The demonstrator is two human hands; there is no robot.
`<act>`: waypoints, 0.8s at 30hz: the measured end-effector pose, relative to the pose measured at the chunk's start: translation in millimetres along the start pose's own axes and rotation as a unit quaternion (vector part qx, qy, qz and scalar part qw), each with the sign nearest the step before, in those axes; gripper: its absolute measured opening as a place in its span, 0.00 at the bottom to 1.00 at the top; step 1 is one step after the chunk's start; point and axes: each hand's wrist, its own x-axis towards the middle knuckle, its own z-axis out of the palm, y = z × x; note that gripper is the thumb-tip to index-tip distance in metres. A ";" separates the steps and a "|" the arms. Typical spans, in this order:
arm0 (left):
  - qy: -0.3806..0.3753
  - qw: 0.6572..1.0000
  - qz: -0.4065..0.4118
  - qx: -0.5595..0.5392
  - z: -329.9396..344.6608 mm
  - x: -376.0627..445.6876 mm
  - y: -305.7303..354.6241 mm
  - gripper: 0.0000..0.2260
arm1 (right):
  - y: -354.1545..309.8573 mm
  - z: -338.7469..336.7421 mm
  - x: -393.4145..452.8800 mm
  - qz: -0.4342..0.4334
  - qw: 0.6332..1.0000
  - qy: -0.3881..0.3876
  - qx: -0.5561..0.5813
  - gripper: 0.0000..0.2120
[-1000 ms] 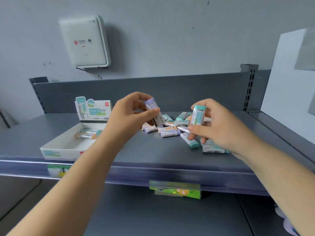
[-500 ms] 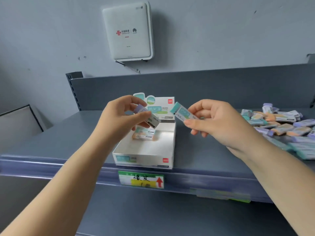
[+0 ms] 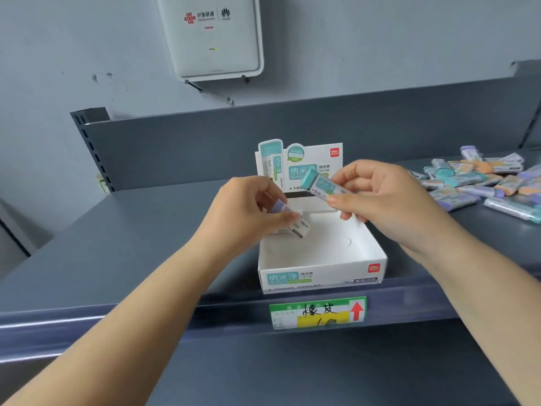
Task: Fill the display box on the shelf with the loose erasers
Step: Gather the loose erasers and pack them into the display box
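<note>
— Since earlier: both hands now over the box. Left hand pinches purple eraser low inside; right hand pinches teal eraser above.
— Advice: lay them flat, rear-left corner first. Pile waits right.

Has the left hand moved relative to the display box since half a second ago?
Yes. The left hand with its purple-capped eraser has come down into the back left of the display box, below its upright header card.
</note>
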 end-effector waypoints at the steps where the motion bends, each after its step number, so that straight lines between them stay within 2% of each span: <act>1: -0.006 1.000 0.006 0.018 1.4 0.6 -2.8 0.09 | 0.2 1.6 0.0 0.000 1.000 0.002 -0.012 0.05; 6: -0.007 0.997 0.012 0.070 2.1 5.6 -11.7 0.08 | 1.6 6.0 -0.3 0.002 0.997 -0.005 -0.071 0.04; 14: -0.006 0.993 -0.017 0.118 1.4 1.8 -9.6 0.09 | 6.8 10.2 -5.0 0.000 0.997 0.004 -0.082 0.03; 17: -0.022 0.983 -0.008 0.184 -0.5 1.2 -3.9 0.07 | 7.9 7.8 -8.2 -0.006 0.996 0.006 -0.092 0.03; 24: -0.065 0.966 -0.010 0.250 1.0 3.6 -4.5 0.07 | 11.5 6.1 -13.3 -0.017 0.990 -0.024 -0.135 0.03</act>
